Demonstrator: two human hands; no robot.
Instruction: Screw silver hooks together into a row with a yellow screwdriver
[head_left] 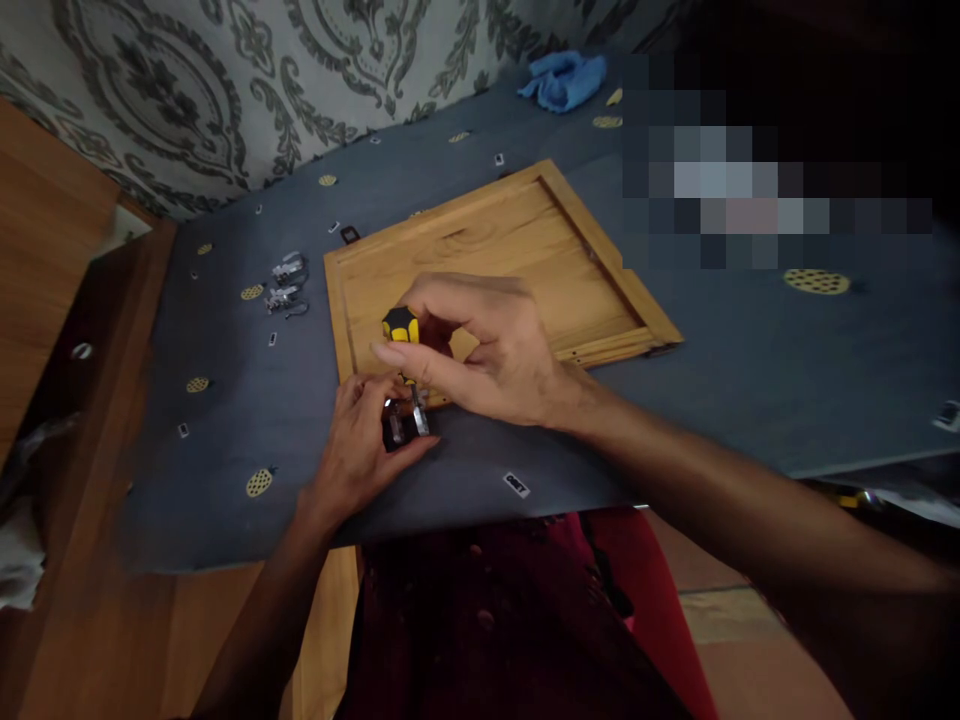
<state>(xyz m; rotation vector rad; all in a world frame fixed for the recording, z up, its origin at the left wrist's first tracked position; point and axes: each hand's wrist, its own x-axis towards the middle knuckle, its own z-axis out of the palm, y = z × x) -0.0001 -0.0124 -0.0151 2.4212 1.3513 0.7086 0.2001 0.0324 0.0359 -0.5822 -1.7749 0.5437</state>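
Note:
A wooden cabinet door (480, 245) with a raised frame lies flat on a dark blue cloth. My right hand (495, 345) pinches the yellow-and-black handle of a screwdriver (401, 326), which stands roughly upright above the door's near left corner. Just below it, my left hand (360, 440) grips a shiny metal hinge (418, 412) at that corner, thumb and fingers around it. The screwdriver's tip meets the hinge area, but the exact contact is hidden by my fingers. Two more metal hinges (286, 285) rest on the cloth left of the door.
The printed blue cloth (450, 480) covers the work surface. A crumpled blue rag (566, 80) lies at the back, and a small dark piece (349, 235) sits by the door's far left corner. Wooden furniture (60, 250) stands at the left; a blurred patch covers the upper right.

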